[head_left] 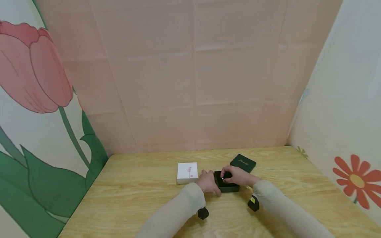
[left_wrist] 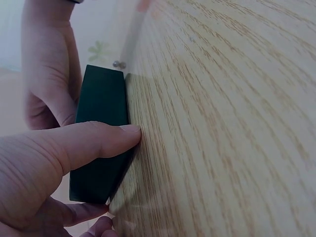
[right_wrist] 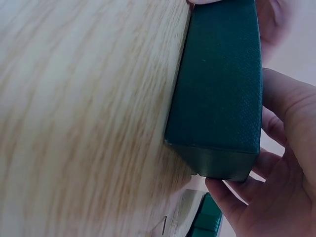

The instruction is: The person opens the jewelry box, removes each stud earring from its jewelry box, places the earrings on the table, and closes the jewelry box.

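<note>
An open dark green jewelry box [head_left: 227, 189] sits on the wooden table, its black interior facing up. My left hand [head_left: 207, 182] grips its left end; in the left wrist view the thumb [left_wrist: 106, 143] lies across the front wall, with fingers round the end. Over the opening, my right hand [head_left: 236, 176] pinches a small shiny bead-like piece [head_left: 222, 178] between its fingertips; its exact kind cannot be told. In the right wrist view, its lower fingers [right_wrist: 227, 197] are at the box's right end. Behind the box lies the matching lid [head_left: 243, 163] with gold lettering.
A white box [head_left: 187, 172] with a pink flower print stands left of the left hand. Two small round shiny pieces [left_wrist: 119, 64] lie on the table [head_left: 134, 195] beyond the green box. A pink backdrop [head_left: 190, 82] and flower-printed sheets border the table.
</note>
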Demonstrator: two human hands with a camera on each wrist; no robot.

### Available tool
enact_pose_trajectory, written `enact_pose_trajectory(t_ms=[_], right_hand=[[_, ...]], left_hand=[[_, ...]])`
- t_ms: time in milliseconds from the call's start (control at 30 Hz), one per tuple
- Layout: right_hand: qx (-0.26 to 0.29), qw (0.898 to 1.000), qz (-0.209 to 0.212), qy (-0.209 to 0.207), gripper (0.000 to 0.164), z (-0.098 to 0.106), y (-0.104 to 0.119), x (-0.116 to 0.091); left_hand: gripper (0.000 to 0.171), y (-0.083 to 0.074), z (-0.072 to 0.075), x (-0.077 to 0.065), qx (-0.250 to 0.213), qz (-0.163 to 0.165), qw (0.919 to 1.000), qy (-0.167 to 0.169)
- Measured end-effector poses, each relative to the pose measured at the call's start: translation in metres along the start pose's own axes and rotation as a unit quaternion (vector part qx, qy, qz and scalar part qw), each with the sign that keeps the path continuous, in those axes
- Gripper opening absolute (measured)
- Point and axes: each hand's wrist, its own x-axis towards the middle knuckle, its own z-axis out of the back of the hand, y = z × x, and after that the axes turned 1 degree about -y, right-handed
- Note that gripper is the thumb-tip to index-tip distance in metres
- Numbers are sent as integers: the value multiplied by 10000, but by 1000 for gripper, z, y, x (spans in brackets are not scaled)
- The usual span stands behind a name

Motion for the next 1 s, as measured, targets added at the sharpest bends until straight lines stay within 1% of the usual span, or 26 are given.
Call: enact_pose_trajectory(t_ms=[333,767,1000], right_hand=[[-54,9999,121,-54,9,-1,-1,1],[-77,9998,150,-118,9,-2,-6,1],[5,9996,195,-187,8,-1,-4,0]], left_hand=[[74,0,1,-1,-5,-58,10000,-25],[78,0,-1,0,47,-57,10000,-19],[78,1,-2,1,35,-50,10000,-38]])
